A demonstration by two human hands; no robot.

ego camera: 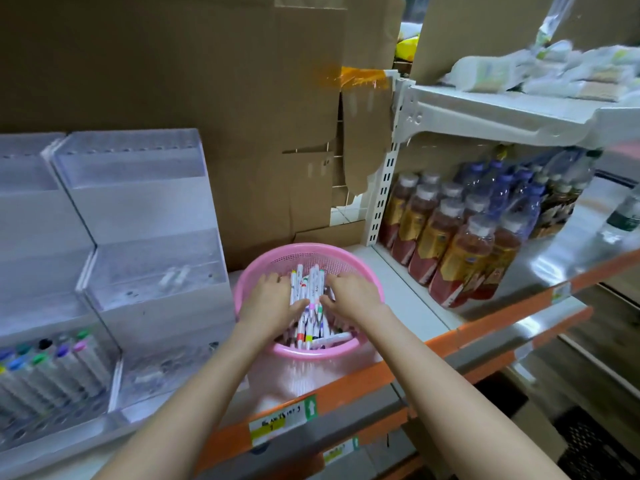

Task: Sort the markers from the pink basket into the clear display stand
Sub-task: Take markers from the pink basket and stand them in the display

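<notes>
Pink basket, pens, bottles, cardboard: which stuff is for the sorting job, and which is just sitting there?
For the job: pink basket, markers, clear display stand, left hand and right hand, both on the markers.

Just sitting there: drink bottles, cardboard, wrapped packs.

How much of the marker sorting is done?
Barely started. One row of markers sits in the bottom tier of the clear display stand; upper tiers look mostly empty. Left hand and right hand grip a bunch of markers in the pink basket; plenty remain.
</notes>
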